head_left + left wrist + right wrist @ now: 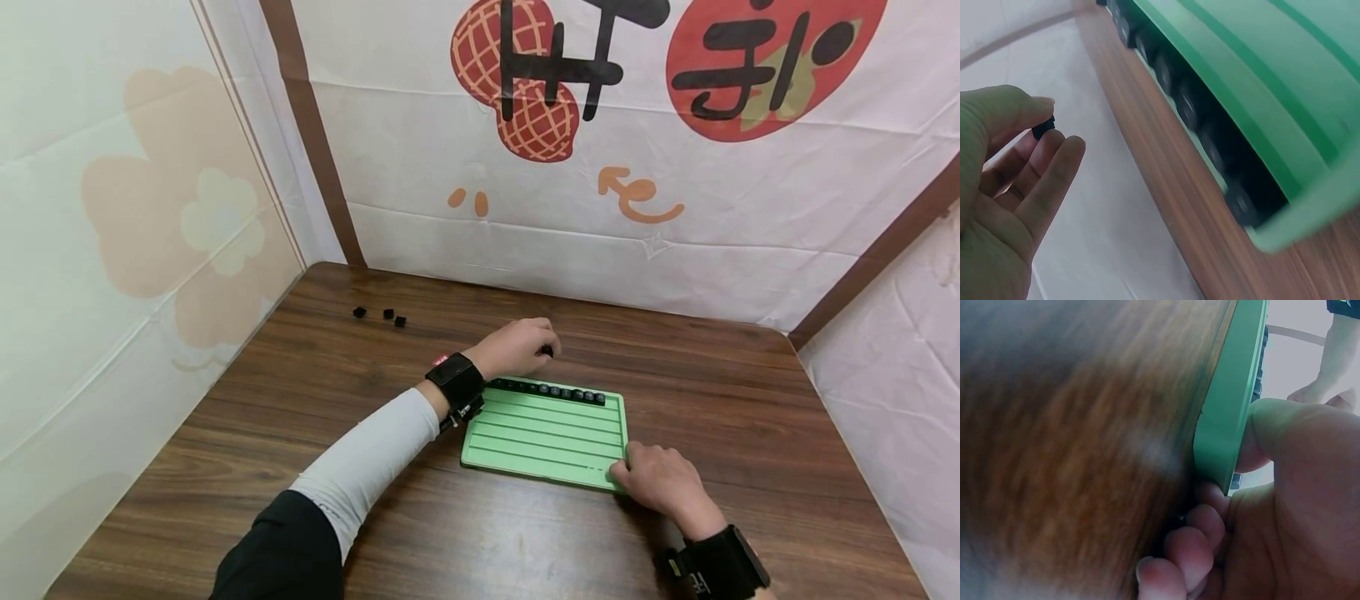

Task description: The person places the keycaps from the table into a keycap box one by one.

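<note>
My left hand (517,346) pinches a small black keycap (1043,129) between thumb and fingertips, held just beyond the far edge of a green grooved tray (543,442). Along the tray's far groove stands a row of black keycaps (566,393); its left end is partly hidden by my left wrist. The other grooves show bare green. With my right hand (663,479) I hold the tray's near right corner, thumb on the top face. In the right wrist view the fingers curl against the corner of the tray (1222,425).
Three loose black pieces, one of them a dark cube (359,312), lie on the brown wooden table (300,400) at the far left. Printed white fabric (390,150) hangs behind the table and along both sides.
</note>
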`<state>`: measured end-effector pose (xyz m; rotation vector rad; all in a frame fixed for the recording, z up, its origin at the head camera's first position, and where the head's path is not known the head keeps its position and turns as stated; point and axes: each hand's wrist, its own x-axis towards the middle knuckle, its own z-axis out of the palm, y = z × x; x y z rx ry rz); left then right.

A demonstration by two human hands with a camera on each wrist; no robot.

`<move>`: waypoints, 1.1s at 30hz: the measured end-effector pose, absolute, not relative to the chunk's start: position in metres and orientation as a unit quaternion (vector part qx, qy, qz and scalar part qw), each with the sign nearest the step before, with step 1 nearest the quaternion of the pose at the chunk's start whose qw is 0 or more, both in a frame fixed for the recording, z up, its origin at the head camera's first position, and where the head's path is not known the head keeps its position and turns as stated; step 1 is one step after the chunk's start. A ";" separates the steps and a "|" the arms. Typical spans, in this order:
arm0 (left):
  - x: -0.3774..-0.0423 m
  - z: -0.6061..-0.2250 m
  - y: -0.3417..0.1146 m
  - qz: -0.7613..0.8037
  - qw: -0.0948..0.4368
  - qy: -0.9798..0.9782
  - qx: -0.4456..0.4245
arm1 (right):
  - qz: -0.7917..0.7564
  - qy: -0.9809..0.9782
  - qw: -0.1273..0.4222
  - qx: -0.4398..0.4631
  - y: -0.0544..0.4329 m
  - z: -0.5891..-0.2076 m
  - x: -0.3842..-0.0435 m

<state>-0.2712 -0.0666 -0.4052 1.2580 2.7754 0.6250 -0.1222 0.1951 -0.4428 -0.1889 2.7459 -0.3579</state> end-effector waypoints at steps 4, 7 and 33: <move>-0.268 -0.406 -0.053 0.199 0.013 0.886 0.418 | -0.124 0.974 0.180 -0.066 0.195 -0.443 -0.123; -0.265 -0.407 -0.045 0.196 0.013 0.883 0.426 | -0.121 0.974 0.181 -0.064 0.195 -0.443 -0.123; -0.249 -0.414 0.010 0.165 0.059 0.878 0.446 | -0.117 0.975 0.177 -0.064 0.193 -0.442 -0.122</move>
